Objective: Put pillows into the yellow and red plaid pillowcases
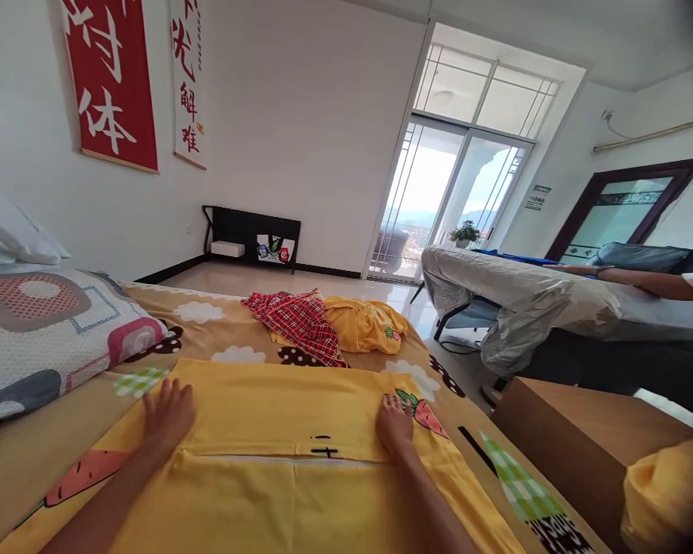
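A yellow fabric cover (254, 408) with printed carrots lies spread on the bed in front of me. A long slit with a pale edge crosses it, just below a small black printed mark. My left hand (169, 415) rests flat on the upper left part of the cover, fingers spread. On the upper right part, beside a carrot print, my right hand (396, 427) lies palm down with its fingers slightly bent. Neither hand appears to hold anything. Beyond the cover lie a crumpled red plaid cloth (297, 323) and a bunched yellow cloth (363, 323).
A patterned pillow (63, 331) sits at the left of the bed (202, 296). To the right are a cardboard box (577, 431) and a blurred yellow bundle (670, 492). Farther right, another person's arm (641, 281) reaches over a plastic-covered table (497, 281).
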Motion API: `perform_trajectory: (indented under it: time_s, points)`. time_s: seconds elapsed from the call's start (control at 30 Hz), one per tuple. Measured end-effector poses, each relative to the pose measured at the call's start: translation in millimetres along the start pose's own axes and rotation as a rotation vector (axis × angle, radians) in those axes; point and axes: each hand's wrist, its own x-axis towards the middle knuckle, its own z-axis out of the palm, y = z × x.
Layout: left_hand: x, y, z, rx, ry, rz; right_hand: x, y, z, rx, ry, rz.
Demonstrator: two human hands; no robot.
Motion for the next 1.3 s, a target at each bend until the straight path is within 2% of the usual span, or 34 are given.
perform_trajectory:
  time_s: [0.07, 0.1, 0.17, 0.2, 0.27, 0.33, 0.47, 0.53, 0.6, 0.67, 0.83, 0.9, 0.97, 1.03, 1.1, 1.2, 1.3]
  points:
    - [-11.0, 51.4, -7.0, -0.105, -0.082, 0.288, -3.8, -50.8, 0.3, 0.048, 0.009, -0.169]
    - [-14.0, 79.4, -7.7, -0.142, -0.092, 0.380, -5.9, -77.9, 2.4, 0.080, -0.002, -0.278]
    - [-13.9, 128.3, -4.6, -0.185, -0.098, 0.438, -8.4, -122.5, 7.1, 0.131, -0.013, -0.455]
    - [-10.6, 144.3, -1.8, -0.195, -0.096, 0.427, -7.7, -135.0, 8.4, 0.151, -0.018, -0.508]
    - [1.4, 150.7, 4.4, -0.210, -0.100, 0.369, -1.3, -132.4, 6.7, 0.174, -0.035, -0.520]
    - [18.5, 120.5, 9.6, -0.206, -0.107, 0.274, 10.5, -93.3, 1.4, 0.177, -0.075, -0.435]
    - [52.0, -0.2, 17.0, -0.140, -0.141, 0.007, 38.1, 31.5, 2.9, 0.121, -0.141, -0.172]
    - [61.1, -51.0, 22.4, -0.106, -0.129, -0.099, 49.5, 75.7, 12.9, -0.001, -0.130, -0.039]
    - [65.1, -77.6, 28.4, -0.091, -0.093, -0.145, 57.6, 93.5, 23.9, -0.117, -0.115, 0.046]
    - [65.5, -82.0, 31.3, -0.094, -0.062, -0.173, 62.6, 90.4, 30.8, -0.164, -0.123, 0.095]
    - [51.4, -65.2, 14.0, -0.089, -0.006, -0.238, 54.0, 69.3, 22.9, -0.107, -0.199, 0.121]
    - [39.4, -62.5, 2.3, -0.088, -0.006, -0.243, 36.8, 71.1, 14.8, -0.076, -0.222, 0.066]
    - [24.1, -57.2, -7.9, -0.091, -0.016, -0.189, 12.0, 72.7, 6.0, -0.053, -0.217, 0.002]
    - [6.8, -42.3, -15.3, -0.105, -0.031, -0.051, -16.9, 64.5, -3.4, -0.036, -0.189, -0.062]
    - [-10.0, -14.5, -19.8, -0.140, -0.068, 0.170, -45.5, 39.9, -13.1, -0.011, -0.159, -0.173]
    - [-29.4, 44.8, -21.6, -0.220, -0.181, 0.535, -82.0, -23.0, -24.5, 0.053, -0.146, -0.441]
    - [-39.7, 101.3, -18.3, -0.271, -0.265, 0.736, -107.1, -86.9, -27.7, 0.089, -0.156, -0.619]
